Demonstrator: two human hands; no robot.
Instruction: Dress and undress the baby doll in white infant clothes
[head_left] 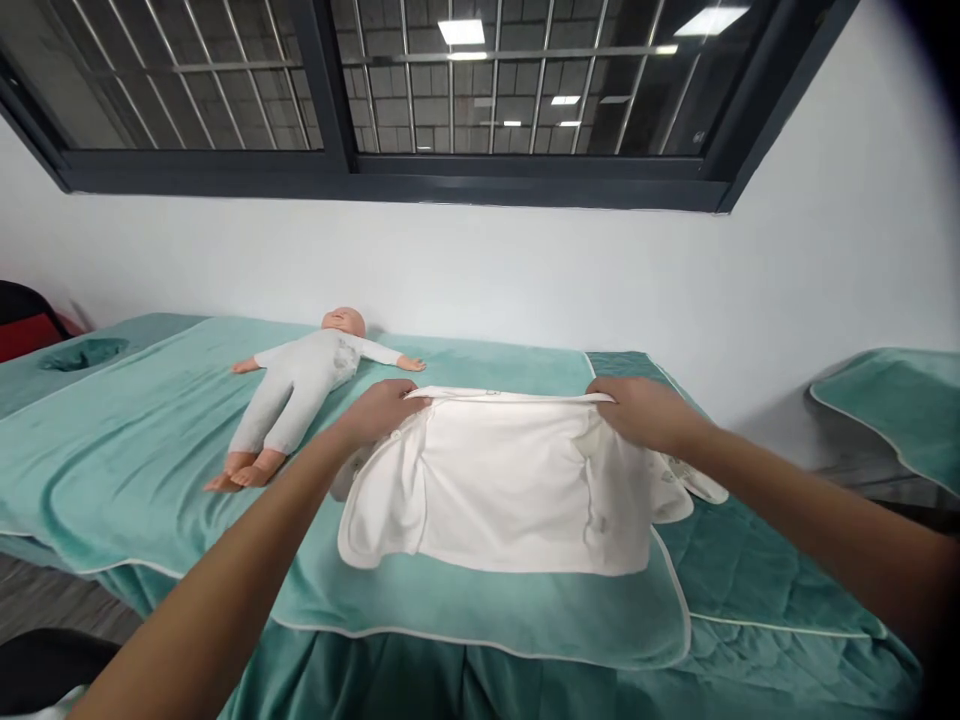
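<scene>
A white baby garment (502, 480) lies spread on the teal blanket (150, 450) that covers the bed in front of me. My left hand (382, 408) pinches the garment's far edge at its left end. My right hand (637, 410) grips the same far edge at its right end, fingers curled over the cloth. The edge runs taut between the two hands. A baby doll (300, 385) in a pale one-piece suit lies on its back to the left of the garment, arms out, head toward the wall.
The bed stands against a white wall (525, 270) under a dark-framed window (420, 100). A second teal-covered bed (892, 410) is at the right. A red and black object (22, 325) sits at the far left.
</scene>
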